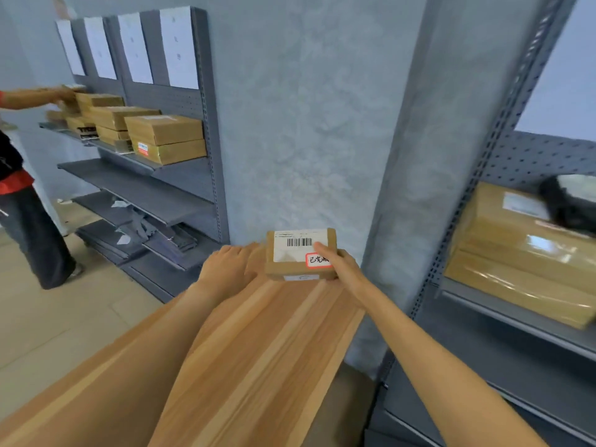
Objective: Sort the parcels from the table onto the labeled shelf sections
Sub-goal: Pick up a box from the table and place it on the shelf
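Brown cardboard, a small labelled parcel [301, 254], sits at the frame's centre on the striped wooden table [258, 350]. Our right hand [338, 262] clasps it, thumb across the label. Our left hand [227, 269] lies flat just beside it, fingers relaxed.

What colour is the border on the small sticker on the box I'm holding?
Red, around a white sticker with handwriting, on the box; head view.

parcel [301, 254] — red-edged sticker [318, 260], "已完成"
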